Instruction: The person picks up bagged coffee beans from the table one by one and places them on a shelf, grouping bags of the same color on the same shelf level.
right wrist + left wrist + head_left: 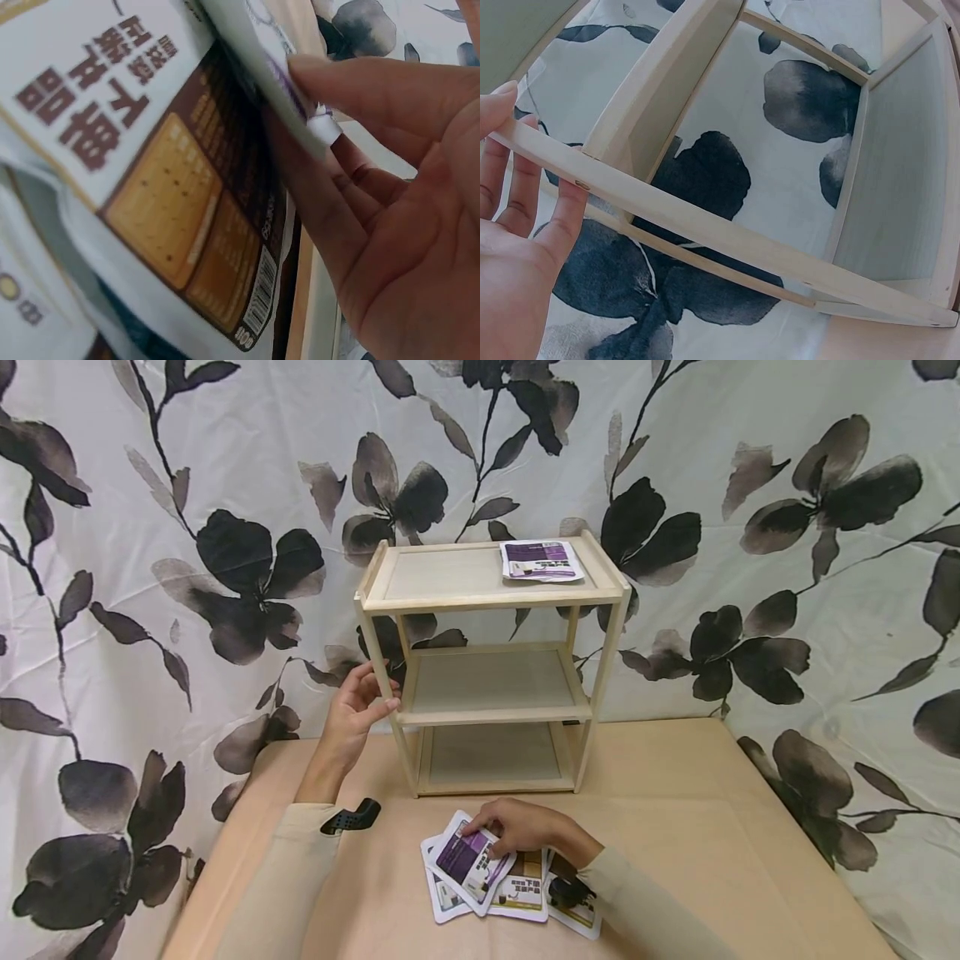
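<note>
A three-tier wooden shelf (495, 718) stands on the table. My left hand (356, 706) holds its left front post (697, 217), the thumb on one side and the fingers on the other. In front of the shelf, my right hand (521, 827) pinches a purple-and-white packet (472, 864) between thumb and fingers. That packet is tilted over several other flat packets. Among them, a brown-and-white packet (180, 202) printed with a biscuit shows up close in the right wrist view. More packets (543, 560) lie at the right of the shelf's top tier.
The middle tier (495, 683) and bottom tier (495, 756) are bordered by wooden frames. A floral cloth (247, 460) hangs behind the table (675, 810). Another packet (577, 910) lies partly under my right wrist.
</note>
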